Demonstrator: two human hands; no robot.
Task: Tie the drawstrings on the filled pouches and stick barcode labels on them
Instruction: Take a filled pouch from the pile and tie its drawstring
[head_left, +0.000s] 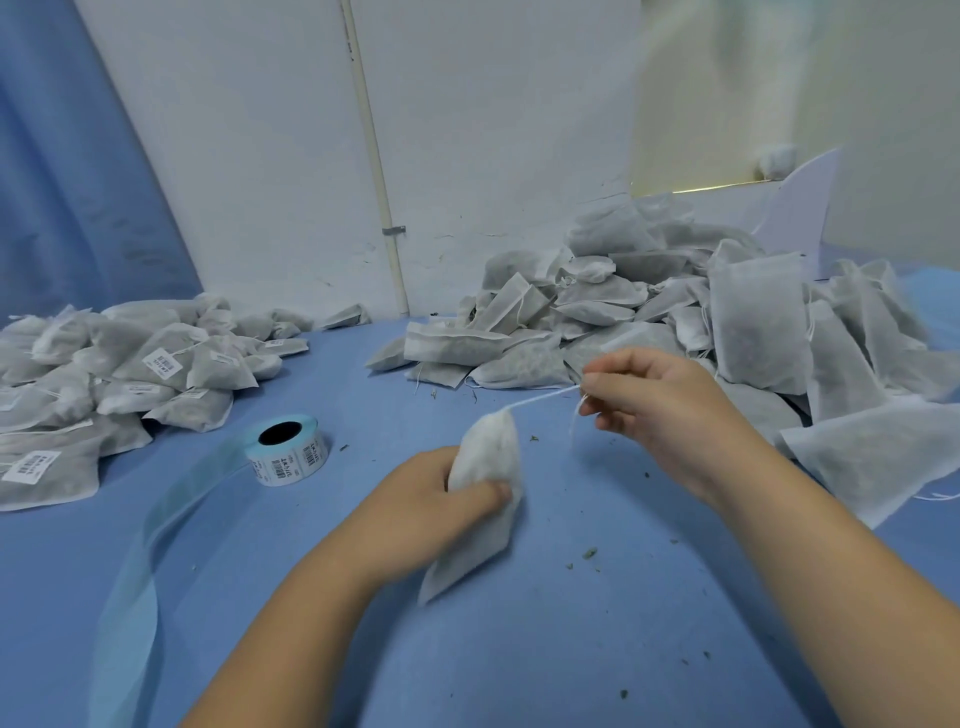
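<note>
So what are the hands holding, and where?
The left hand grips the pouch around its upper half, below the gathered mouth. The right hand pinches the drawstring, which runs taut from that mouth.

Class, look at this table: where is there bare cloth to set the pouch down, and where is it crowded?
Bare blue cloth lies between the label roll and the pouch held in the left hand, and runs back between the labelled pile and the unlabelled heap. Both far sides are crowded; the backing strip crosses the near left.
</note>
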